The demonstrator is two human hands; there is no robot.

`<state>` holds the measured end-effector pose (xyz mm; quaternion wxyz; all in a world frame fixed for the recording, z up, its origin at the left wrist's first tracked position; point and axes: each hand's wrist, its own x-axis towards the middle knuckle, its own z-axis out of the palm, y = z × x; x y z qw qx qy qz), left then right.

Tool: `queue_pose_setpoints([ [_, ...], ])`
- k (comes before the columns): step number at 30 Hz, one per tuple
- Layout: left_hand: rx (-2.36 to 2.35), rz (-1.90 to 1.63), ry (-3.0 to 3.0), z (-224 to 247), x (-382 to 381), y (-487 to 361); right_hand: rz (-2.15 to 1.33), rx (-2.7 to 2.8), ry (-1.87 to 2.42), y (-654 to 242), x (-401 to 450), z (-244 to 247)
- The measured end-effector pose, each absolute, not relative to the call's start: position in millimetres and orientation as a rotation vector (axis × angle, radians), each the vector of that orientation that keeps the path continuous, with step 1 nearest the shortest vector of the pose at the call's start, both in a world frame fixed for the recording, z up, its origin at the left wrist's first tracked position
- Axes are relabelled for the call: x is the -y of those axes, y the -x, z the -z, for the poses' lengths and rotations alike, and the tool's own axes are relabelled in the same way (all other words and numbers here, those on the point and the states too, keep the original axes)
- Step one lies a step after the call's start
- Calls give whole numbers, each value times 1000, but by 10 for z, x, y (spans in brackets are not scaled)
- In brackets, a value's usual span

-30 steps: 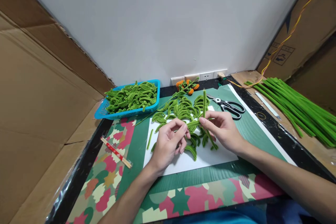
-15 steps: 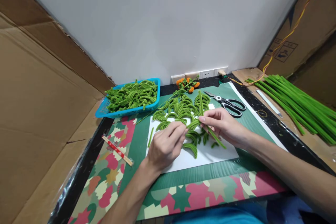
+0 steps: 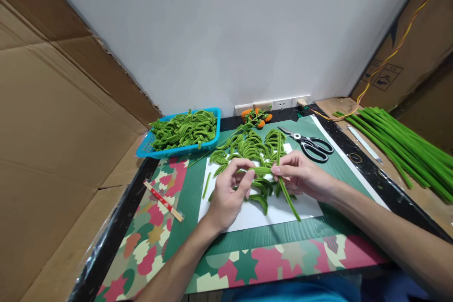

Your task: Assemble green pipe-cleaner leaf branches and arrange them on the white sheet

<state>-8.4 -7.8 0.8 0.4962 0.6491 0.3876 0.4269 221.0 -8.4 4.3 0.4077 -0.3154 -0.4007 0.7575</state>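
Between my two hands a folded green fuzzy piece (image 3: 261, 170) lies level above the white paper (image 3: 297, 208). My left hand (image 3: 234, 189) pinches its left end between thumb and fingers. The thumb and fingers of my right hand (image 3: 296, 171) close on its right end, where a long green fuzzy stem (image 3: 287, 197) crosses it, one end pointing up and the other slanting down toward the paper's front. Curved green leaf-like pieces (image 3: 252, 145) are spread on the paper behind and beneath my hands.
A blue basket (image 3: 218, 127) heaped with green pieces stands at the back left. Orange flowers (image 3: 261, 123) lie near the wall sockets, black-handled scissors (image 3: 313, 146) right of the leaves. Wrapped chopsticks (image 3: 163, 201) are at left, long green stems (image 3: 406, 146) and a white pen (image 3: 364, 144) at right.
My left hand has turned and its fingers have opened up around the folded piece's end. The long stem now reaches further down toward the front. The whole view has shifted slightly.
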Motion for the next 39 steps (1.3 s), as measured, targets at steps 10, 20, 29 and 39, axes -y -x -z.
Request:
queue_pose_setpoints([
  [10, -854, -938, -1381, -126, 49, 30, -1948, 994, 715, -2214, 97, 34],
  [20, -775, -947, -1335, -120, 36, 15, -1974, 996, 711, -2208, 108, 40],
  [29, -794, -922, -1377, -133, 45, 20, -1968, 980, 709, -2204, 102, 44],
  [39, -874, -940, -1475, -62, -30, 96, -1951, 984, 725, -2201, 46, 26],
])
